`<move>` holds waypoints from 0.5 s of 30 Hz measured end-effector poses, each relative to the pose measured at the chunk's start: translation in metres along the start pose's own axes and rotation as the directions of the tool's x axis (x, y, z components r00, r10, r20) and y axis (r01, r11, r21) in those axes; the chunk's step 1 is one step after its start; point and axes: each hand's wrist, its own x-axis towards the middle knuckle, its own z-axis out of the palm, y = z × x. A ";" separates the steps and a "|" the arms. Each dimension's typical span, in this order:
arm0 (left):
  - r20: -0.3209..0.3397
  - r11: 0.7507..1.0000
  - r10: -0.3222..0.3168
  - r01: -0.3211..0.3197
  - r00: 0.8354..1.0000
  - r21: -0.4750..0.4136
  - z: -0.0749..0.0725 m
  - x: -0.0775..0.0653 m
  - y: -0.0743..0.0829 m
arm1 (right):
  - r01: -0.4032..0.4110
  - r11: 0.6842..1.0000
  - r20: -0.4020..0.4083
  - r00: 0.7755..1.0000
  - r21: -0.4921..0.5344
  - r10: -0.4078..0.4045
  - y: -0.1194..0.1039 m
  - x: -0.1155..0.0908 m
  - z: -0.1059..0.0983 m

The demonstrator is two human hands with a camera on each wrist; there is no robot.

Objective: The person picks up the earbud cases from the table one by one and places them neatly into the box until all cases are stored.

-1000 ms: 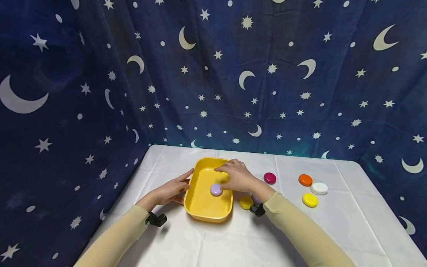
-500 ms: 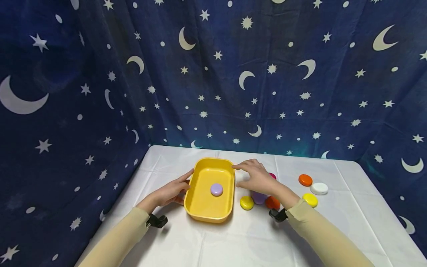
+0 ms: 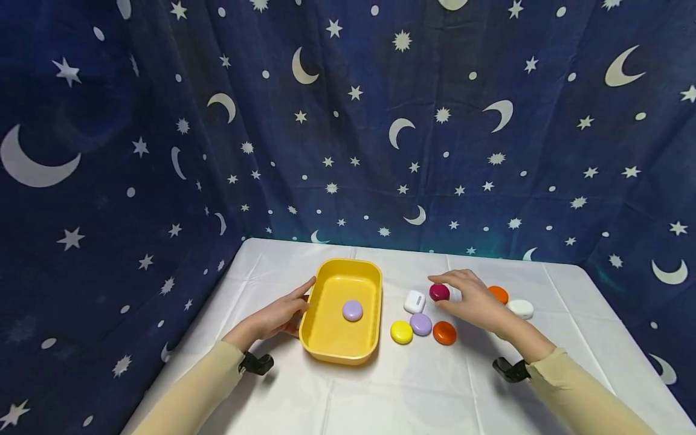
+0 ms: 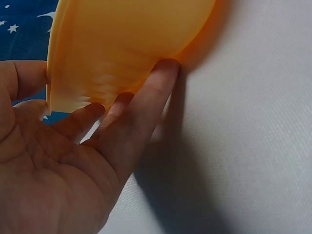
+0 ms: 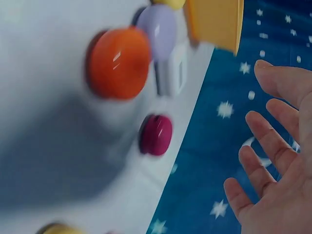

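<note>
My left hand [image 3: 279, 314] touches the left wall of a yellow tray [image 3: 339, 356], its fingers spread along the outer side in the left wrist view and one tip at the rim. A glossy lilac disc [image 3: 352, 310] lies inside the tray. To the right, my right hand [image 3: 473, 302] hovers with thumb and fingers apart. In the head view they frame a dark red, rounded disc [image 3: 439, 292]. The right wrist view shows that disc [image 5: 157, 135] on the white cloth, apart from the fingers [image 5: 265, 134].
Between tray and right hand lie a white rounded block [image 3: 415, 301], a yellow disc [image 3: 401, 332], another lilac disc [image 3: 421, 324] and an orange-red disc [image 3: 444, 333]. Behind the right hand are an orange disc [image 3: 498, 295] and a white oval piece [image 3: 521, 309]. A starry curtain [image 3: 348, 121] hangs behind.
My right hand has left the space over the tray and moved right to the dark red disc, uncovering the pieces beside the tray. The left hand and the lilac disc stay where they were.
</note>
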 end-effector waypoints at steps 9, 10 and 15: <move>-0.010 0.999 -0.005 0.005 1.000 -0.036 0.002 -0.002 -0.001 | -0.095 0.994 -0.052 0.994 -0.058 0.092 0.049 -0.038 -0.028; -0.011 0.999 -0.004 0.003 1.000 -0.037 0.002 -0.002 -0.001 | -0.114 0.992 -0.053 0.992 -0.058 0.111 0.053 -0.042 -0.030; -0.006 0.999 -0.002 0.001 1.000 -0.033 0.003 -0.001 0.000 | -0.173 0.984 -0.054 0.984 -0.043 0.171 0.072 -0.059 -0.041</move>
